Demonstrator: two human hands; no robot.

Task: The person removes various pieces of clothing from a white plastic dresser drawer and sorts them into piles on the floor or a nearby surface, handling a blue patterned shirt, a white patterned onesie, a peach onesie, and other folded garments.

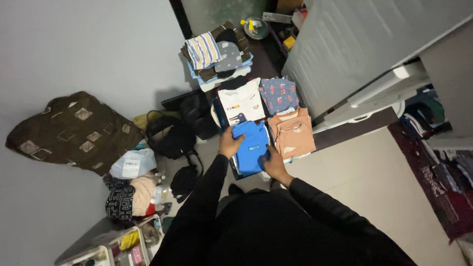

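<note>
Black-sleeved arms reach down to a folded blue shirt (251, 147) lying lengthwise away from the person: left hand (229, 143) fingers grip its far-left edge, right hand (274, 165) fingers clasp its near-right corner, beside an orange shirt (294, 134).

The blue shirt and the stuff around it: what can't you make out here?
Head view only:
- Blue shirt: its near edge is hidden under the right hand, and the left hand covers its left edge.
- Whatever lies beneath the shirt: covered by it.
- Bin contents at bottom left: too small, cut by the edge.
</note>
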